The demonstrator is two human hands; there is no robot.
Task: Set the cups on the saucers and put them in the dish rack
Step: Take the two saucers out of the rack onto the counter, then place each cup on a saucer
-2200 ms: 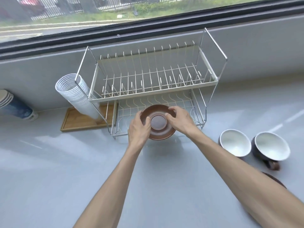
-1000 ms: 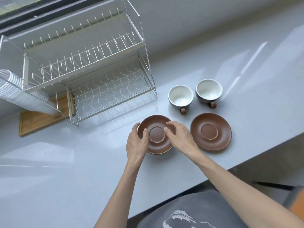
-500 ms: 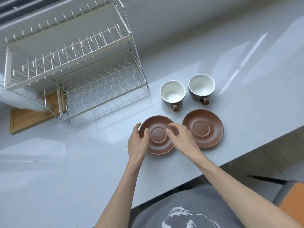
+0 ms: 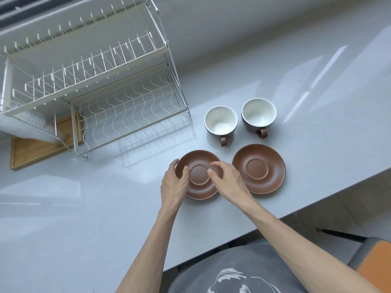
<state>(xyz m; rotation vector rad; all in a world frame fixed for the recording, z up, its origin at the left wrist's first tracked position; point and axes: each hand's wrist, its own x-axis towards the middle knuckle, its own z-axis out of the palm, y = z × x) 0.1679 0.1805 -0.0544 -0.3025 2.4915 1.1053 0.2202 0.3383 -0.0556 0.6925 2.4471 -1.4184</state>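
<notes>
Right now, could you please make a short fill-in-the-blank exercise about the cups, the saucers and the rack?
1. Both hands, left hand and right hand, touch the ____ saucer.
2. The number of cups standing on saucers is ____.
3. Both tiers of the dish rack are ____.
4. Both cup handles point ____ the saucers.

Missing words: left; zero; empty; toward

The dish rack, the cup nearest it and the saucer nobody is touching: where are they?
dish rack [image 4: 131,115]: head view, wavy wires of its lower shelf.
left cup [image 4: 220,120]: head view, white inside wall.
right saucer [image 4: 275,166]: head view, brown rim right of the centre ring.
</notes>
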